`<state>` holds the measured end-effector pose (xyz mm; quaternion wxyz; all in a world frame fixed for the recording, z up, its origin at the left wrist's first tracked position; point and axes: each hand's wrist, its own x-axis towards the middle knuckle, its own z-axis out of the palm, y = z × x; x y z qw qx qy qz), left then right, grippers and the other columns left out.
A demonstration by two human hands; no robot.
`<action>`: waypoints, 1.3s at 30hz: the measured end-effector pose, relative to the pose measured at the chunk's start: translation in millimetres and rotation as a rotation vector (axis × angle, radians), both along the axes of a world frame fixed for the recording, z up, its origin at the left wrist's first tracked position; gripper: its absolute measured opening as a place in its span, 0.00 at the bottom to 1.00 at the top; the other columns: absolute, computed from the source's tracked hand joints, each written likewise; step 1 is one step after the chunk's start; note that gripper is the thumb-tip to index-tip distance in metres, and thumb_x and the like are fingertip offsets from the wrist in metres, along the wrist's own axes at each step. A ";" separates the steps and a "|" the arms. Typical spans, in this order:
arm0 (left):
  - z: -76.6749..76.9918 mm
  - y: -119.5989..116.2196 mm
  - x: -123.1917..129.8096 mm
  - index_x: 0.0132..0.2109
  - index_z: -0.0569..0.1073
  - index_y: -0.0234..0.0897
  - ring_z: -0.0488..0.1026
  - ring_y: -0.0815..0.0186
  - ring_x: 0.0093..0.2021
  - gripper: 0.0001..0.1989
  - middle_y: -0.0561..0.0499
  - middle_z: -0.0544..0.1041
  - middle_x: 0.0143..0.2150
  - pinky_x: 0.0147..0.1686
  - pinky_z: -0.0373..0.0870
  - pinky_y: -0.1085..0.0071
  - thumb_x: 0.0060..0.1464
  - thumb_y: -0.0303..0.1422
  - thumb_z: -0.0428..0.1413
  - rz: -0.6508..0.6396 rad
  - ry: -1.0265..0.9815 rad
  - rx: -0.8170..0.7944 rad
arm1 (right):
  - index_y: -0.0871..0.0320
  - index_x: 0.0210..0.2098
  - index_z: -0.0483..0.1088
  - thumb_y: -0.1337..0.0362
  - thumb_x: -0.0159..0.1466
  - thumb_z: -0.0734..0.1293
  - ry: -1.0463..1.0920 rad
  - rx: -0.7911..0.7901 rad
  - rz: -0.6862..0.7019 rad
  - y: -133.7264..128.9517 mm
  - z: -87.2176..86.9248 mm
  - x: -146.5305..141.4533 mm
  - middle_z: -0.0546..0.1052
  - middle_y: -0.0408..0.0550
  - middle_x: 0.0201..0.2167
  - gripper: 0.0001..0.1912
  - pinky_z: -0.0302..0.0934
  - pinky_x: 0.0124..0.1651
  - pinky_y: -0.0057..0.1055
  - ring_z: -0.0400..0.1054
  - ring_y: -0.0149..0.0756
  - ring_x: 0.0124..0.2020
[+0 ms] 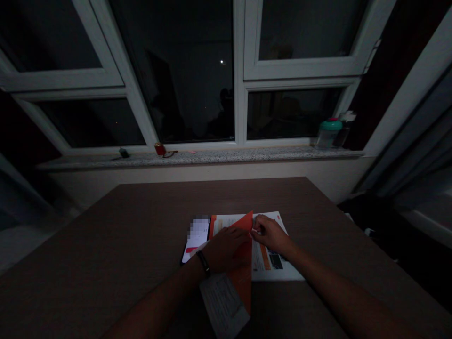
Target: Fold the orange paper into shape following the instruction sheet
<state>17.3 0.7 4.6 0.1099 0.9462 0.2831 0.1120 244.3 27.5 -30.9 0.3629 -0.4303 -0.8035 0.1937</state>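
An orange sheet (243,273), folded or standing partly up, crosses an open printed booklet (271,273) on the table. Across the sheet's face lies my left hand (229,242), its fingers stretched out and touching the paper. My right hand (270,233) is closed in a pinch at the sheet's right edge, above the booklet's right page. Below my left wrist, which wears a dark band (203,262), is a pale printed paper (224,303). A phone (198,235) with a lit screen lies left of the booklet, partly behind my left hand.
The brown table (141,226) reaches toward a stone windowsill (219,156). On the sill stand a small red object (160,149), a dark green object (123,153) and a teal-lidded bottle (328,134) beside a clear one. The room is dim.
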 end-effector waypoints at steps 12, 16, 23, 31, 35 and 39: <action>-4.4 2.9 1.7 0.51 0.70 0.40 0.66 0.56 0.56 0.16 0.46 0.71 0.56 0.56 0.62 0.60 0.58 0.39 0.61 -0.052 -0.002 -0.030 | 0.56 0.24 0.59 0.73 0.54 0.69 -0.030 -0.028 0.156 -9.8 -0.1 -0.6 0.67 0.40 0.26 0.13 0.52 0.32 0.26 0.62 0.32 0.28; -1.8 1.5 1.4 0.54 0.67 0.39 0.66 0.55 0.57 0.21 0.44 0.71 0.57 0.57 0.62 0.59 0.58 0.41 0.61 -0.040 -0.016 -0.045 | 0.56 0.26 0.60 0.75 0.54 0.67 -0.036 0.006 0.031 -3.5 -0.8 -1.2 0.67 0.40 0.27 0.12 0.52 0.33 0.27 0.61 0.33 0.29; -2.9 2.1 -1.2 0.62 0.62 0.40 0.64 0.52 0.60 0.27 0.42 0.68 0.61 0.59 0.60 0.56 0.60 0.42 0.58 -0.041 -0.017 -0.042 | 0.55 0.26 0.60 0.72 0.57 0.66 -0.058 0.063 -0.066 6.2 -2.0 2.7 0.68 0.42 0.28 0.09 0.53 0.34 0.28 0.61 0.34 0.30; -1.5 -1.0 1.0 0.55 0.67 0.40 0.67 0.56 0.55 0.18 0.46 0.71 0.56 0.54 0.63 0.60 0.61 0.39 0.58 -0.063 0.024 0.023 | 0.55 0.27 0.60 0.73 0.56 0.67 -0.033 -0.007 0.067 -3.1 -1.1 3.0 0.68 0.40 0.27 0.11 0.54 0.33 0.27 0.63 0.32 0.29; -0.4 -0.4 3.9 0.51 0.68 0.38 0.67 0.57 0.53 0.14 0.46 0.71 0.53 0.53 0.63 0.62 0.61 0.39 0.57 -0.059 0.037 0.036 | 0.55 0.25 0.59 0.73 0.55 0.68 -0.038 -0.030 0.211 -11.1 1.5 1.3 0.69 0.41 0.28 0.12 0.55 0.34 0.27 0.64 0.33 0.31; 1.6 -0.5 4.2 0.52 0.68 0.39 0.67 0.57 0.52 0.16 0.46 0.71 0.54 0.53 0.64 0.62 0.61 0.39 0.58 -0.056 0.036 0.019 | 0.55 0.25 0.58 0.74 0.55 0.68 -0.088 0.030 0.229 -10.3 4.3 0.7 0.69 0.42 0.30 0.13 0.55 0.37 0.29 0.64 0.35 0.34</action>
